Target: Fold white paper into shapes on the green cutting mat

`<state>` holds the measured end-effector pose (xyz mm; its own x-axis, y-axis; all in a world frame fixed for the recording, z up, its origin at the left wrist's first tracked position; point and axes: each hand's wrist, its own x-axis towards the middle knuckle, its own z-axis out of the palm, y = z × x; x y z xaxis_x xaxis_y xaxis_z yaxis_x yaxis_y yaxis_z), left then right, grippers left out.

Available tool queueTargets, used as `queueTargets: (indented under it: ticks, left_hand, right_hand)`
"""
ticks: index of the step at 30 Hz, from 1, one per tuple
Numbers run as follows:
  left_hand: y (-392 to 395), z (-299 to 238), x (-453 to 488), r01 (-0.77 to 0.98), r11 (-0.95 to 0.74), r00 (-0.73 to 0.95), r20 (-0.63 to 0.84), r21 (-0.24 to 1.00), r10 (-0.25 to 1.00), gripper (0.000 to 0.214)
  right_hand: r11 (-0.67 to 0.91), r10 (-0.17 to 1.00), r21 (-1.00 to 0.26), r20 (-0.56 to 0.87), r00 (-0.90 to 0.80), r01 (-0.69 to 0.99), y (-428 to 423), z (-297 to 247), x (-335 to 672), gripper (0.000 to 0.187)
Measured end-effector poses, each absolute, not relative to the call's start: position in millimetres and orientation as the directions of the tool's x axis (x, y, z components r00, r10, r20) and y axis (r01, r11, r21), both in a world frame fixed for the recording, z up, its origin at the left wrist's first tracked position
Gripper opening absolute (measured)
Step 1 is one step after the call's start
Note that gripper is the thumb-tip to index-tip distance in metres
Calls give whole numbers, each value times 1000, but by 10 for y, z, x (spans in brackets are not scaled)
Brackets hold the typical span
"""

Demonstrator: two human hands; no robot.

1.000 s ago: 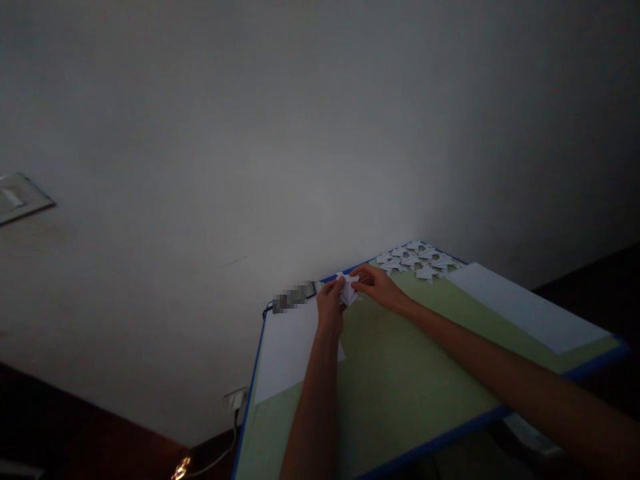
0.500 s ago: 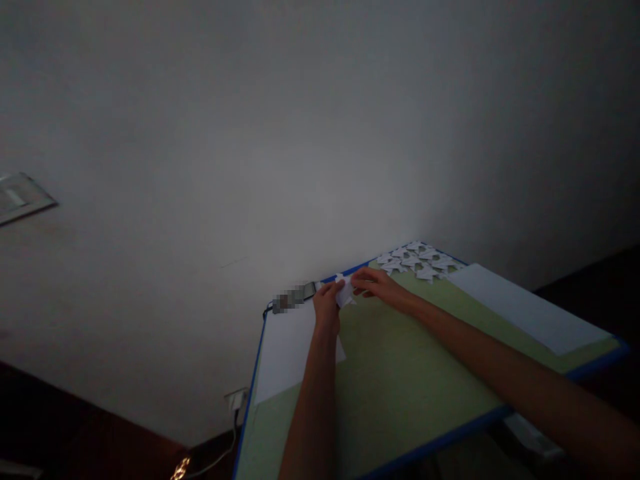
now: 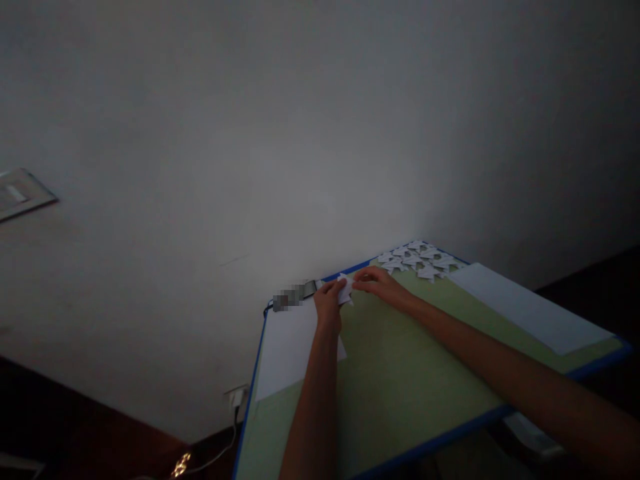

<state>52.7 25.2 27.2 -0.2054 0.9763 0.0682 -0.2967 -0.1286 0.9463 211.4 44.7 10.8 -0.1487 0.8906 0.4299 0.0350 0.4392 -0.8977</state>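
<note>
A green table (image 3: 400, 387) with a blue rim stood against a pale wall (image 3: 300, 133). At the table's far corner lay a cluster of small folded white paper shapes (image 3: 417, 259). 1 white sheet (image 3: 525, 307) lay along its right edge, another sheet (image 3: 287, 343) at its left edge. Below the table's left side, a wall socket (image 3: 235, 399) trailed a cable (image 3: 215, 457).

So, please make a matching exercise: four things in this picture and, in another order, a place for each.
1. folded paper piece
2. pile of folded pieces
3. left white sheet
4. plug

a. far corner of the table
b. partly under the left forearm
c. at the wall, below the table
d. between left hand and right hand

Pairs: 1-d, 2-a, 3-b, 4-c
</note>
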Motion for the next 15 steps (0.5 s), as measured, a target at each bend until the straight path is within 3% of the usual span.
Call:
queueTargets:
  ticks: [3,7,15]
  left_hand:
    - [252,268,517,-279,-129,-216,69,952,974,34]
    - [268,250,501,-270,-132,-222,72,954,972,35]
    - [268,237,494,-278,-153,-247,83,948,965,35]
  right_hand:
    - [571,821,-810,565,-88,133,409,116,2115,22]
    - [718,688,-639,711,-145,278,332,152,2128,17]
    - [785,604,-486,738,-302,383,300,143,2160,24]
